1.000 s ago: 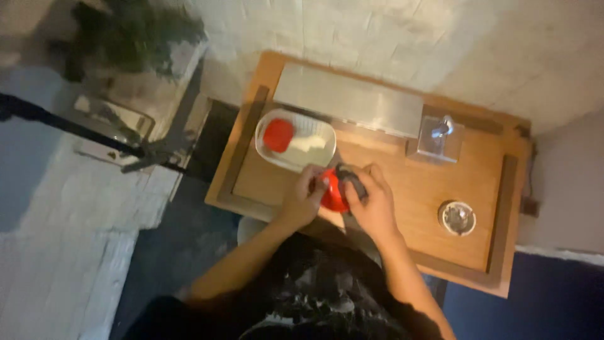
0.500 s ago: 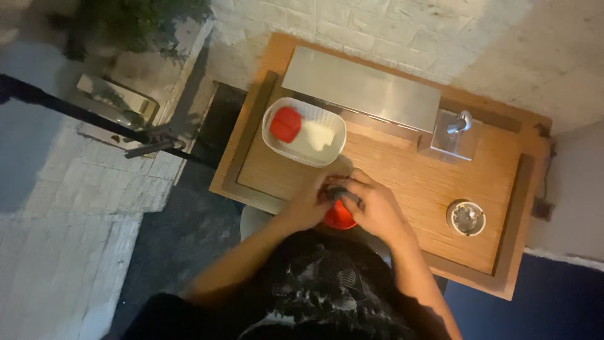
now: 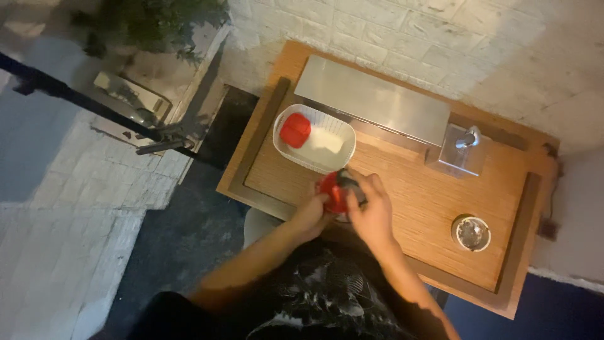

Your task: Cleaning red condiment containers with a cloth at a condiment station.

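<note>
Red plastic marks the work in hand: a small red object (image 3: pixel 331 194) with a dark part (image 3: pixel 347 181) at its upper edge sits between both hands, just above the near rim of the wooden table (image 3: pixel 402 189).

Head view. The left hand (image 3: pixel 309 217) cups the red object from the near left side, fingers curled against it. The right hand (image 3: pixel 371 211) closes over it from the right, fingertips on the dark part. Both hands grasp the same object; how firmly cannot be told at this size. Just beyond the hands stands a white basket (image 3: pixel 343 156) holding a second red piece (image 3: pixel 294 130) and a pale block (image 3: pixel 324 141). A long metal lid or tray (image 3: pixel 371 101) lies along the far edge, with a small metal fitting (image 3: pixel 462 148) at its right end. A round glass dish (image 3: pixel 472 233) rests well apart to the right.

Judged from this posture, the handling goes best when one hand steadies the red body while the other works the dark part, the object kept low over the wood and clear of the basket rim, so that any slip lands on the table.
</note>
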